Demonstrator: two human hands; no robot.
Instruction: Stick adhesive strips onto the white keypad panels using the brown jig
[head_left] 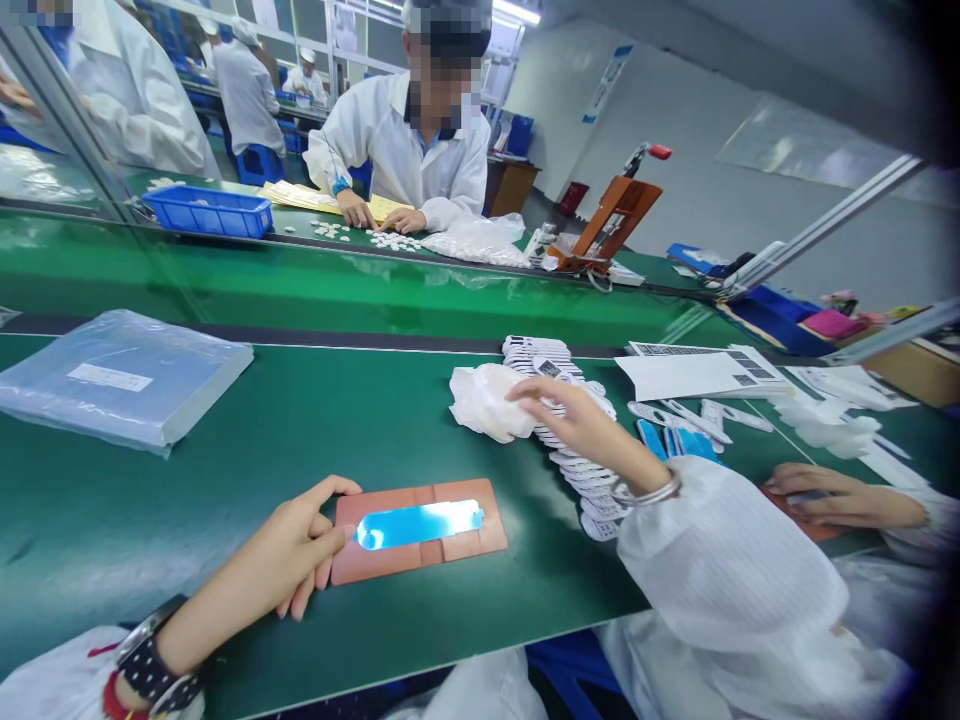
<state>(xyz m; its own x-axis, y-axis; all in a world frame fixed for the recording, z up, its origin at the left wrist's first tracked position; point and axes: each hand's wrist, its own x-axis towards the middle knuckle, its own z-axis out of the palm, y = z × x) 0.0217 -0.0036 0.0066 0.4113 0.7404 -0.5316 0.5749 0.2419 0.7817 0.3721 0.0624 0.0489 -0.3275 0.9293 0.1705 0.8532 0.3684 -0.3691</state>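
Observation:
My left hand [311, 545] grips the left end of a flat copper-coloured fixture plate [346, 570], with the thumb near its top face and fingers curled at the edge. In the plate's recess lies a long, shiny blue strip [420, 524] with rounded ends. My right hand [574, 420] is stretched forward above the table, its fingertips pinching the edge of a crumpled white cloth or tissue [486, 402]. Beneath and beside that hand runs a long overlapping row of white printed tag-like pieces [592, 480].
A plastic-wrapped pack [112, 375] lies at left. To the right are blue pieces [686, 440], white sheets [697, 375] and a neighbour's hand [847, 497] on an orange-brown block. Beyond the green divider [337, 290], a co-worker [420, 150] handles small white parts beside a blue bin [210, 212].

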